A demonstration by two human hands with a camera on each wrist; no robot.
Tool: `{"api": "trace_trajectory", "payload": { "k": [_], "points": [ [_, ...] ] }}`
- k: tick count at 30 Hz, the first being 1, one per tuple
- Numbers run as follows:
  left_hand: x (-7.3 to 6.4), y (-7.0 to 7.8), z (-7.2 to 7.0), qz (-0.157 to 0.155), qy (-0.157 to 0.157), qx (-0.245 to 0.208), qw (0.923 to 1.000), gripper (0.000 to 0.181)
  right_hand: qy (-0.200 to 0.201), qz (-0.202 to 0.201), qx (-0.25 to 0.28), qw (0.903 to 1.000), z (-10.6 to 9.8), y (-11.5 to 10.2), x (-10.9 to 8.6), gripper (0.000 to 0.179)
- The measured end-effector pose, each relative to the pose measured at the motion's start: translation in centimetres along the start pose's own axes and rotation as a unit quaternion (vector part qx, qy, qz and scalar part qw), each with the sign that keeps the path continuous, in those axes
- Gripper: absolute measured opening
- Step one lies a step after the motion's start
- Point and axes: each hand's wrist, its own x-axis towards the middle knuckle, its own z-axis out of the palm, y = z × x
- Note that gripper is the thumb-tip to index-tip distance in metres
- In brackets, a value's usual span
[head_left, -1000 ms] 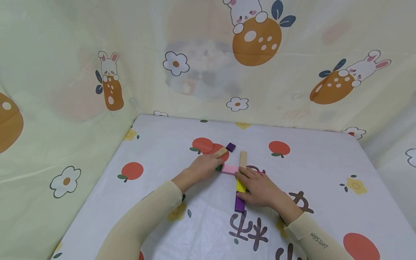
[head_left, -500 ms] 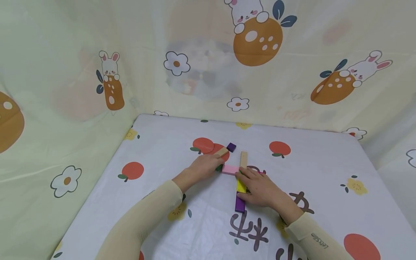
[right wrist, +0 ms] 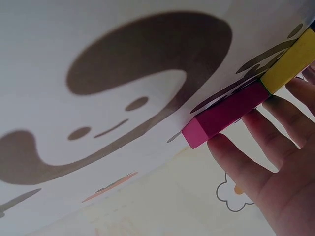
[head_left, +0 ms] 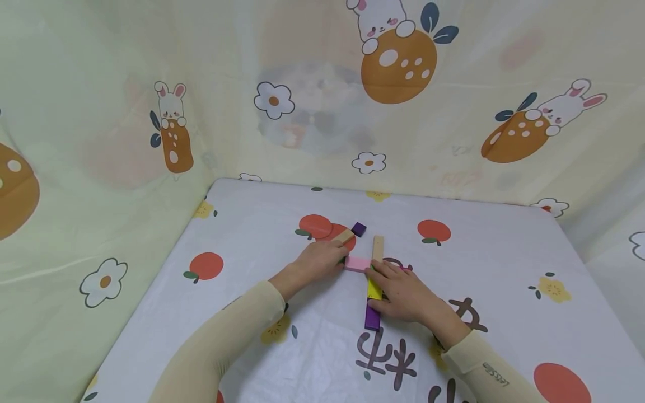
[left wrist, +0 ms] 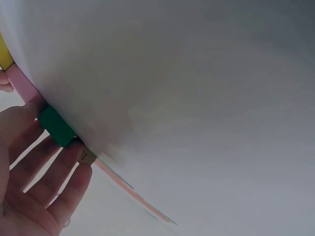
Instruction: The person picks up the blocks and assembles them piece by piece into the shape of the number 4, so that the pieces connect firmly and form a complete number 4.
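Observation:
Small coloured blocks lie in touching lines on a printed tablecloth. My left hand [head_left: 319, 260] holds a green block [left wrist: 56, 126] between thumb and fingers, against the pink block [head_left: 356, 264]; its fingertips also touch a plain wooden block [head_left: 344, 236]. My right hand [head_left: 405, 288] rests with extended fingers over a yellow block [head_left: 374, 290] and a magenta block [right wrist: 226, 115], which it mostly hides in the head view. Beyond the right fingertips is another wooden block [head_left: 378, 246]. A purple block [head_left: 372, 318] sits at the near end, by the thumb.
A dark purple block [head_left: 359, 229] lies at the far tip of the left wooden block. The white tablecloth [head_left: 242, 235] has printed fruit, flowers and dark lettering. Patterned curtains [head_left: 216, 112] hang behind the table and at both sides.
My left hand has shifted very slightly, and less of the green block shows beneath it. The right hand and the other blocks stay where they were.

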Motion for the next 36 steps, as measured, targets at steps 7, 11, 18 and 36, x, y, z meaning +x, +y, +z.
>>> {"api": "trace_trajectory", "payload": {
  "k": [7,11,18,36],
  "points": [
    [0.1,0.2,0.0,-0.006,0.006,0.01,0.9999,0.013,0.004,-0.003,-0.003,1.0,-0.1,-0.1,-0.1,0.071],
    [0.3,0.2,0.2,-0.011,0.01,0.019,0.9997,0.012,0.005,-0.004,-0.001,1.0,0.0,-0.1,-0.1,0.071],
    [0.2,0.4,0.2,-0.021,0.002,0.013,0.9997,0.013,0.0,-0.002,0.002,1.0,0.2,0.1,0.0,0.071],
    [-3.3,2.9,-0.1,0.015,-0.023,0.086,0.9959,0.052,-0.003,0.003,0.006,1.0,-0.2,-0.2,0.1,0.071]
  ]
}}
